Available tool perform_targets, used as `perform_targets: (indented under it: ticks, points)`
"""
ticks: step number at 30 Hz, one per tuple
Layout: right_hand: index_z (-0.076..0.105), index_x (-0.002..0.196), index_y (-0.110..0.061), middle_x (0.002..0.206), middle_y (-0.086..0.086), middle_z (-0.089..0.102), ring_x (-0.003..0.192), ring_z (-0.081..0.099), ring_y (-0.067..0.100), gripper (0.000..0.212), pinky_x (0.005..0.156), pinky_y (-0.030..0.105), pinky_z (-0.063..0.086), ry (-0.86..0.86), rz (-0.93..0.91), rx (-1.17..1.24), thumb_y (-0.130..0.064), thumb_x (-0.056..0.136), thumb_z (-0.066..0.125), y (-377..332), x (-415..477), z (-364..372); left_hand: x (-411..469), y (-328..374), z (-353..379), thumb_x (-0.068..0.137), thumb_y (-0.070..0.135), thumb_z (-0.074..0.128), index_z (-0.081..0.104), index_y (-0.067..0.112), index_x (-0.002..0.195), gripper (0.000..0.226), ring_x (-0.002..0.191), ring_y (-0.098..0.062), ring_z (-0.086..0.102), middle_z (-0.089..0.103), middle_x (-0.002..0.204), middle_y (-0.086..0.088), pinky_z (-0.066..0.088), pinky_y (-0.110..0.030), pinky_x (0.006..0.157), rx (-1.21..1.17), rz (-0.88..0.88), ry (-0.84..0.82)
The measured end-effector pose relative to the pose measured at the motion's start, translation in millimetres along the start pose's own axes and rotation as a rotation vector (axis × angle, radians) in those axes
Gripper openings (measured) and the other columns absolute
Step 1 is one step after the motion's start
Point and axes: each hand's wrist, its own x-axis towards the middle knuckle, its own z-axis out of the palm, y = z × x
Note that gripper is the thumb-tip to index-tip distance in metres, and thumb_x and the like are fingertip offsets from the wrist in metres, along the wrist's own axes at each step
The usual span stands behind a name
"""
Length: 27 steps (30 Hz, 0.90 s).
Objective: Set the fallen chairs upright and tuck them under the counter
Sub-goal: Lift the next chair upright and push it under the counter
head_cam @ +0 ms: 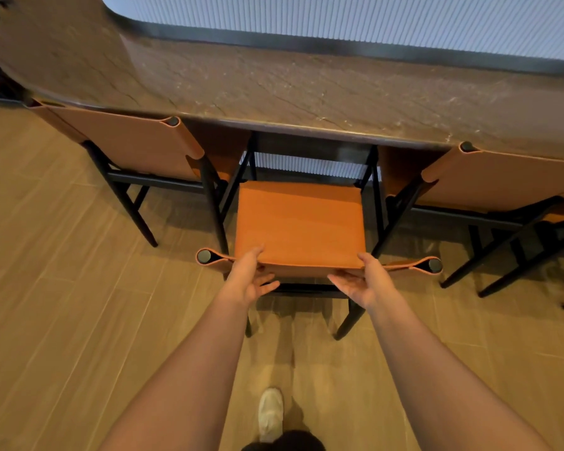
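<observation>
An orange chair (pixel 300 222) with black legs stands upright in front of the brown stone counter (pixel 274 83), its seat partly under the counter edge. My left hand (pixel 249 278) holds the top of the chair's backrest left of centre, thumb over the top and fingers behind. My right hand (pixel 363 281) holds the same backrest edge right of centre in the same way. The backrest's two round black post ends stick out on either side of my hands.
Two matching orange chairs are tucked under the counter, one to the left (pixel 134 144) and one to the right (pixel 508 183). A further chair's black legs (pixel 534 255) show at the right edge. Wood-look floor tiles (pixel 62 304) lie all round. My foot (pixel 271 415) is below.
</observation>
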Motion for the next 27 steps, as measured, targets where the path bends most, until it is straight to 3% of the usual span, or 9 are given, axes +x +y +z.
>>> perform_targets:
  ticks: [4, 8, 11, 15, 20, 23, 27]
  points:
    - [0.038, 0.134, 0.002, 0.141, 0.024, 0.042, 0.131, 0.041, 0.043, 0.038, 0.104, 0.059, 0.037, 0.072, 0.004, 0.051, -0.01, 0.099, 0.046, -7.3, 6.0, 15.0, 4.9, 6.0, 9.2, 0.094, 0.021, 0.057, 0.036, 0.012, 0.138, 0.05, 0.123, -0.043, 0.047, 0.04, 0.14, -0.02, 0.049, -0.051, 0.09, -0.06, -0.037, 0.011]
    - [0.045, 0.116, 0.0, 0.124, 0.021, 0.048, 0.119, 0.048, 0.042, 0.021, 0.094, 0.063, 0.042, 0.102, -0.032, 0.02, 0.004, 0.096, 0.038, -12.4, 9.7, 23.4, 6.7, 13.8, 15.3, 0.089, 0.008, 0.058, 0.038, 0.011, 0.137, 0.051, 0.115, -0.04, 0.056, 0.043, 0.138, -0.02, 0.048, -0.05, 0.087, -0.065, -0.05, 0.005]
    - [0.046, 0.12, -0.002, 0.12, 0.019, 0.05, 0.117, 0.049, 0.041, 0.029, 0.089, 0.064, 0.044, 0.113, -0.042, -0.004, 0.007, 0.094, 0.037, -15.3, 9.3, 27.1, 8.8, 18.5, 14.7, 0.087, 0.005, 0.059, 0.043, 0.012, 0.133, 0.049, 0.11, -0.035, 0.059, 0.05, 0.132, -0.018, 0.049, -0.051, 0.084, -0.038, -0.054, 0.019]
    - [0.046, 0.127, 0.0, 0.13, 0.021, 0.049, 0.122, 0.046, 0.045, 0.037, 0.091, 0.067, 0.042, 0.113, -0.041, 0.016, 0.011, 0.092, 0.039, -23.4, 7.9, 39.2, 15.2, 31.9, 18.4, 0.086, 0.003, 0.06, 0.047, 0.012, 0.122, 0.039, 0.108, -0.035, 0.06, 0.051, 0.131, -0.019, 0.05, -0.051, 0.086, -0.043, -0.047, 0.024]
    - [0.045, 0.12, -0.003, 0.128, 0.023, 0.046, 0.126, 0.041, 0.049, 0.034, 0.083, 0.067, 0.045, 0.067, -0.098, 0.012, 0.012, 0.09, 0.039, -51.1, 8.3, 68.0, 21.1, 70.2, 39.6, 0.09, 0.002, 0.052, 0.041, 0.01, 0.133, 0.045, 0.113, -0.039, 0.057, 0.04, 0.142, -0.022, 0.049, -0.048, 0.087, -0.049, -0.007, -0.004]
    - [0.042, 0.126, -0.003, 0.129, 0.024, 0.045, 0.129, 0.038, 0.051, 0.04, 0.083, 0.066, 0.047, 0.02, -0.118, -0.011, 0.012, 0.09, 0.039, -70.2, 10.8, 88.5, 22.5, 99.3, 54.5, 0.091, 0.001, 0.049, 0.038, 0.005, 0.136, 0.046, 0.119, -0.042, 0.052, 0.04, 0.141, -0.025, 0.046, -0.047, 0.093, -0.065, -0.014, -0.022]
    - [0.042, 0.129, -0.005, 0.127, 0.023, 0.046, 0.127, 0.042, 0.049, 0.043, 0.081, 0.066, 0.048, -0.013, -0.149, -0.014, 0.013, 0.089, 0.039, -91.9, 17.2, 114.4, 26.0, 133.8, 74.6, 0.089, -0.006, 0.046, 0.044, 0.0, 0.119, 0.031, 0.121, -0.044, 0.05, 0.05, 0.131, -0.027, 0.044, -0.049, 0.101, -0.104, -0.009, -0.017]
